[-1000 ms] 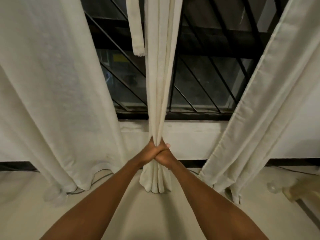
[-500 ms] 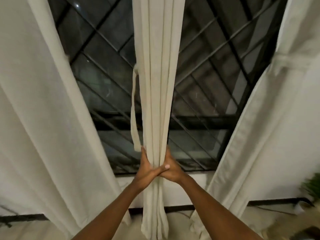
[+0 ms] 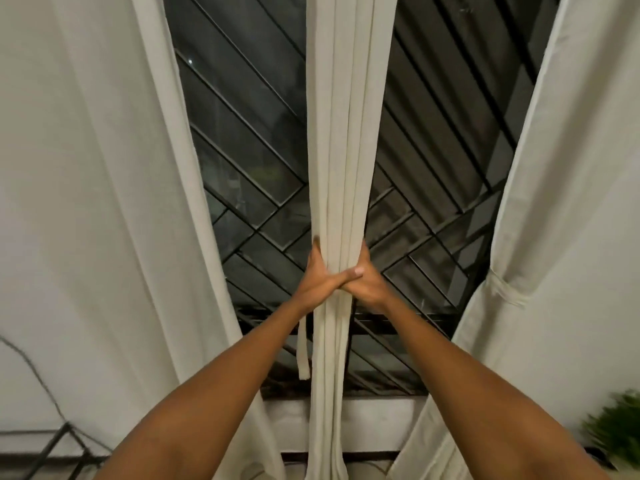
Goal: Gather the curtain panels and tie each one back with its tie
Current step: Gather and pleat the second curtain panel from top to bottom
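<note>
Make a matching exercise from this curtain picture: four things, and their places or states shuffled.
1. cream middle curtain panel
2. cream right curtain panel
3. narrow cream fabric strip
4. blurred green plant

A. lower right corner
B. gripped by the left hand and right hand
C. bound by a cream tie band
D. hangs loose below the left hand

Pairs: 1-B, 2-C, 3-D, 4-A

Left and right of the gathered middle panel (image 3: 346, 133), 2 gaps lie open up to the window grille (image 3: 433, 161); a loose tie (image 3: 303, 351) hangs in the left gap.
</note>
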A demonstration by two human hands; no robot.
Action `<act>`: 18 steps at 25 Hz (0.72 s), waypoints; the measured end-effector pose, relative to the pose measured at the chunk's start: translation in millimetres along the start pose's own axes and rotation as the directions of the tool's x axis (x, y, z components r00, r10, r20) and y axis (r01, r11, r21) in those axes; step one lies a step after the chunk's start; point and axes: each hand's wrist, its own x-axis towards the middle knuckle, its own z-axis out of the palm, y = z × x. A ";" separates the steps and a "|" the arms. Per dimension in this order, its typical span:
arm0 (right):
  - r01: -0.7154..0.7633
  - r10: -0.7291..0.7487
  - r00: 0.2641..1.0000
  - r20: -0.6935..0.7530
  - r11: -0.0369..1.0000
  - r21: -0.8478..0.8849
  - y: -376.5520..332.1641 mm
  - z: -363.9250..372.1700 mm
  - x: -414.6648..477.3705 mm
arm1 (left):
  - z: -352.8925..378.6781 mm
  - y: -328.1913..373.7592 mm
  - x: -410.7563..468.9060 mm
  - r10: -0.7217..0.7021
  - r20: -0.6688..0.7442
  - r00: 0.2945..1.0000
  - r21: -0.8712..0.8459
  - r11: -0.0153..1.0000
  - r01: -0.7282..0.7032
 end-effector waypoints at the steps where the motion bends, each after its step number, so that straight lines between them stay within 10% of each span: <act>1: 0.010 -0.010 1.000 0.002 1.000 0.009 -4.9 -3.3 3.0 | -4.8 6.0 -0.8 0.017 -0.014 1.000 -0.018 1.000 -0.017; 7: -0.139 0.138 0.990 -0.038 0.990 -0.019 1.7 27.4 -29.2 | -20.2 -15.8 -25.2 -0.313 -0.038 0.949 -0.348 0.894 0.281; 12: -0.269 0.276 0.949 0.153 0.961 -0.065 16.0 17.4 -27.8 | -24.9 -43.3 -14.8 -0.371 -0.322 0.871 0.115 0.898 0.425; 18: -0.426 0.426 0.886 0.181 0.904 -0.040 61.5 -31.6 -0.3 | -28.2 -79.4 22.2 -0.340 -0.196 0.920 0.410 0.823 0.392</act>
